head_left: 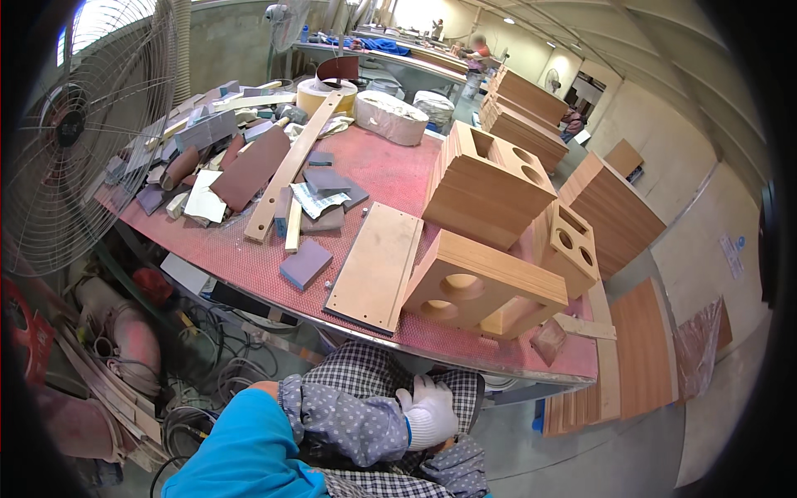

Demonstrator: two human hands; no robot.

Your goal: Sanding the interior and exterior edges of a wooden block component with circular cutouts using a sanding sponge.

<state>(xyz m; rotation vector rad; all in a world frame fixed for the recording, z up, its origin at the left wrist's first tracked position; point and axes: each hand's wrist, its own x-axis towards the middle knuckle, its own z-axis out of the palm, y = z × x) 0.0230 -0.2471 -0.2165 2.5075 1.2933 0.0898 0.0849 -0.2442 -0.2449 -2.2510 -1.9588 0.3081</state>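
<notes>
My left hand (432, 412), in a white knit glove, rests on the checked apron (357, 368) over my lap. Its fingers lie loosely apart, and no object shows in them. From the lower edge comes my right sleeve, grey with dots; the right hand itself is hidden. Just beyond my lap, a flat wooden panel (375, 267) with small holes and a groove lies at the front of the red-topped table (249, 257). To its right stands a stack of wooden panels (461, 290) with round and rectangular cut-outs. A purple-grey sanding block (306, 264) sits left of the flat panel.
More cut-out panels (490, 195) stand behind. Sandpaper pieces (255, 166), blocks and a long wooden strip (295, 166) clutter the table's left. A large fan (70, 116) stands at left above hoses and cables. Board stacks (643, 349) line the right; a person (476, 58) is far off.
</notes>
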